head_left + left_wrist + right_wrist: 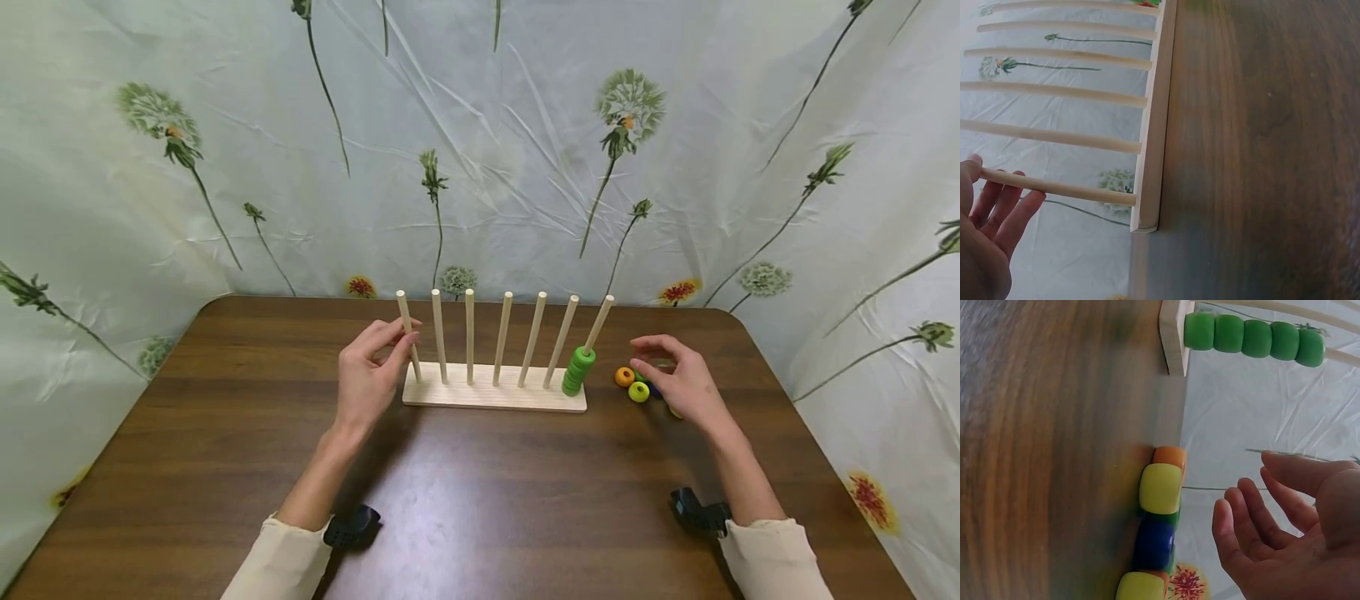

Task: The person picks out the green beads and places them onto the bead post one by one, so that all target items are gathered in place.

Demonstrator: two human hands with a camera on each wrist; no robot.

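Note:
A pale wooden peg stand (491,400) has a row of several upright pegs on its base. My left hand (367,371) pinches the leftmost peg (1079,190) near its upper part, thumb on one side and fingers on the other. On the rightmost peg, several green beads (1257,339) are stacked down to the base. My right hand (688,387) hovers just over a group of loose beads, its fingers loosely bent and holding nothing. Among them show an orange bead (624,377), a yellow bead (638,392) and a blue bead (1154,542); the hand partly hides the group in the head view.
The brown wooden table (480,500) ends at the back against a light curtain (510,167) printed with dandelions. Both wrists wear a black device, one (352,527) by the left cuff and one (699,512) by the right.

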